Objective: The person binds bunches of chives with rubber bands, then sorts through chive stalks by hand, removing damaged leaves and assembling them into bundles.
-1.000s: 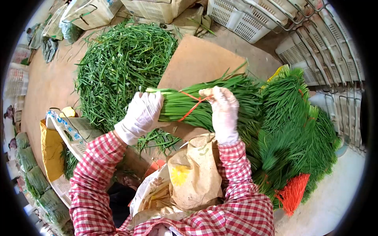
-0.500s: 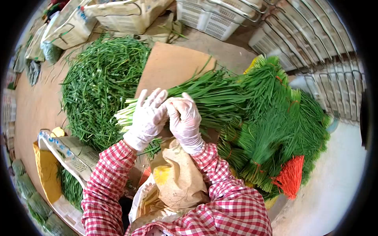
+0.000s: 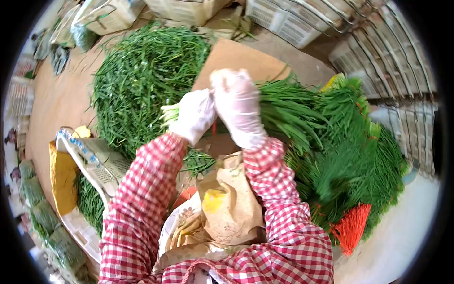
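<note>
Left hand [image 3: 195, 116] over the green bundle [image 3: 291, 106], fingers hidden, grip unclear. Right hand [image 3: 236, 106] meets it, fingers bent; can't tell what's pinched. Both at the near side of the brown board [image 3: 250, 59]. Bundle passes under both, leaves running right past the board.

Left grip [image 3: 194, 117], right grip [image 3: 237, 106] over green bundle [image 3: 289, 108]

Green bundle [image 3: 291, 106] — middle hidden behind left hand [image 3: 195, 116] and right hand [image 3: 236, 106]
The right hand is blurred, its hold unreadable; an orange tie [image 3: 213, 127] shows only a sliver. The upper edge cuts a pale crate [image 3: 187, 12] — dark shapes [image 3: 14, 173] at far left are too small to tell.
</note>
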Demonstrator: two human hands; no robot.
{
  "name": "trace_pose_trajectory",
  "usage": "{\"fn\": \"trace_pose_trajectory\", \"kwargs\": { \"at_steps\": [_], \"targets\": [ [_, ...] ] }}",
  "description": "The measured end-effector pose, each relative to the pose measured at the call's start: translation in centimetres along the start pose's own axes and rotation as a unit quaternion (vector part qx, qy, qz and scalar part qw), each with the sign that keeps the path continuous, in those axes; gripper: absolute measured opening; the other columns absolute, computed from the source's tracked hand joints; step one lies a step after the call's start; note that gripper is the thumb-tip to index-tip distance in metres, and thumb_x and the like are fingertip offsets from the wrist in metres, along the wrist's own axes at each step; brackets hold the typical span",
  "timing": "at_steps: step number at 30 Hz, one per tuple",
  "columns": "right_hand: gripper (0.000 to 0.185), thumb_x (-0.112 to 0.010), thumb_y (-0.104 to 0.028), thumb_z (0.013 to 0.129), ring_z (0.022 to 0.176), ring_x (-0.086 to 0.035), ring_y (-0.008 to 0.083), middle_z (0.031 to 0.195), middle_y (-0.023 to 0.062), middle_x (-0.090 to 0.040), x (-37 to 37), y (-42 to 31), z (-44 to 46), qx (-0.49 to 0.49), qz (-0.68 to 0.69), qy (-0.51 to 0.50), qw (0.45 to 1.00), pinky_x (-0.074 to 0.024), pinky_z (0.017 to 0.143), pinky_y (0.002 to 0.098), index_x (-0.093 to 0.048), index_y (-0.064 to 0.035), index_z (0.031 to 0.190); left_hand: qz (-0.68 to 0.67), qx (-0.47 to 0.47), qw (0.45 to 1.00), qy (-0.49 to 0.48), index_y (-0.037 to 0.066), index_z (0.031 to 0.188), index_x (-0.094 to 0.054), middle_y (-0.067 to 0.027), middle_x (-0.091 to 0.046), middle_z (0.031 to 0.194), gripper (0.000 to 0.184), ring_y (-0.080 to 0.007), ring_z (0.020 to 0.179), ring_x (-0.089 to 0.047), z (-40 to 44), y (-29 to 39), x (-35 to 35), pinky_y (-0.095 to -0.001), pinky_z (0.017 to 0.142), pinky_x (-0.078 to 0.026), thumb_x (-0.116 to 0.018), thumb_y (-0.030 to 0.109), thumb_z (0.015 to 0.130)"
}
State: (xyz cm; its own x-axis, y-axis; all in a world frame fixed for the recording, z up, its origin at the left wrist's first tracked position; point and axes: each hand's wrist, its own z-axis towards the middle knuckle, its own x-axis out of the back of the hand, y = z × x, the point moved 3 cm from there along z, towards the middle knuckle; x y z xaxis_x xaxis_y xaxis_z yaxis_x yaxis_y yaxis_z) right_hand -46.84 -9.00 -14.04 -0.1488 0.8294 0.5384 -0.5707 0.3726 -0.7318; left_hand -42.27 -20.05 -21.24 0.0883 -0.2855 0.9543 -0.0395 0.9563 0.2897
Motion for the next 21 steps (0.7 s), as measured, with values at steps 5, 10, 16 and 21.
{"fn": "trace_pose_trajectory", "kwargs": {
  "at_steps": [5,10,16,21],
  "targets": [
    [0.026,-0.057,-0.003,0.088,0.09,-0.065,0.02,0.108,0.0172,-0.064,4.5,-1.0,-4.1,0.027,0.16,0.14,0.977,-0.0522,0.082,0.0296,-0.058,0.003,0.113,-0.114,0.103,0.962,-0.225,0.001,0.106,-0.053,-0.0178,-0.06,0.094,0.038,-0.0297,0.094,-0.058,4.7,-2.4,2.8,-0.0372,0.082,-0.042,-0.029,0.029,0.096],
    [0.022,-0.063,-0.017,0.086,0.062,-0.065,0.021,0.078,0.0141,-0.067,1.6,0.0,-7.7,-0.019,-0.094,-0.077,0.992,-0.0518,0.055,0.0309,-0.063,0.0001,0.1,-0.198,0.099,0.933,-0.283,0.002,0.098,-0.053,-0.0124,-0.06,0.083,0.032,-0.0199,0.081,-0.058,4.5,-3.2,2.5,-0.0346,0.076,-0.039,-0.029,0.023,0.095],
    [0.03,-0.057,-0.037,0.084,0.042,-0.054,0.0178,0.052,0.0009,-0.05,-0.9,0.3,-8.0,0.065,-0.399,-0.127,0.906,-0.0417,0.04,0.0313,-0.052,-0.0116,0.07,-0.14,0.079,0.962,-0.223,-0.001,0.098,-0.053,-0.024,-0.061,0.088,0.031,-0.0365,0.088,-0.059,2.3,-2.7,-0.2,-0.0439,0.078,-0.043,-0.032,0.021,0.095],
    [0.025,-0.061,-0.03,0.084,0.047,-0.056,0.0183,0.052,0.0009,-0.051,0.6,1.9,-8.7,0.129,-0.292,-0.134,0.938,-0.0423,0.045,0.0304,-0.052,-0.0106,0.07,-0.115,0.039,0.992,0.015,-0.002,0.085,-0.05,-0.0211,-0.058,0.066,0.026,-0.0385,0.064,-0.058,-0.5,-0.1,0.0,-0.0463,0.059,-0.046,-0.034,0.016,0.094]
  ]
}}
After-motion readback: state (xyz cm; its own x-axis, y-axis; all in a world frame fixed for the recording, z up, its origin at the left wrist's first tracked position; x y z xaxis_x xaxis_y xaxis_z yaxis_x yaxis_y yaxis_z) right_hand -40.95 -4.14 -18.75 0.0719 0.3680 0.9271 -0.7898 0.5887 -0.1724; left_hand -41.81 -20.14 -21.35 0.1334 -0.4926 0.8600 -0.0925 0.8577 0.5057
